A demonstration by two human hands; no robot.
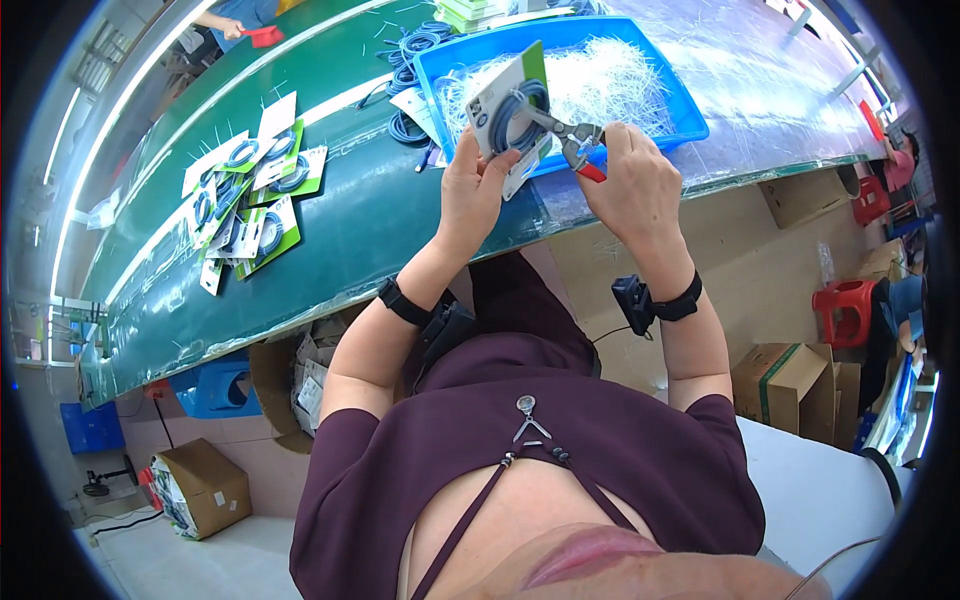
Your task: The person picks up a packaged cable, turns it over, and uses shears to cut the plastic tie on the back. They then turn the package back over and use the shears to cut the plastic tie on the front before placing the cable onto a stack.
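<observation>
Carded cable coil (512,112) (glossy, round), metal cutters (572,138)

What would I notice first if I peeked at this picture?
Right in the middle, the left hand holds up a card with a coiled blue cable, while the right hand works red-handled cutters at it. Behind sits a blue tray full of white plastic ties.

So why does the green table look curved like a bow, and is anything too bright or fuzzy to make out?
In the head view, the fisheye lens bends the green table toward the dark round rim; the clear sheet over its right end glares white. The left hand, the carded cable and the right hand with the cutters are sharp; things near the rim look squeezed and soft.
</observation>
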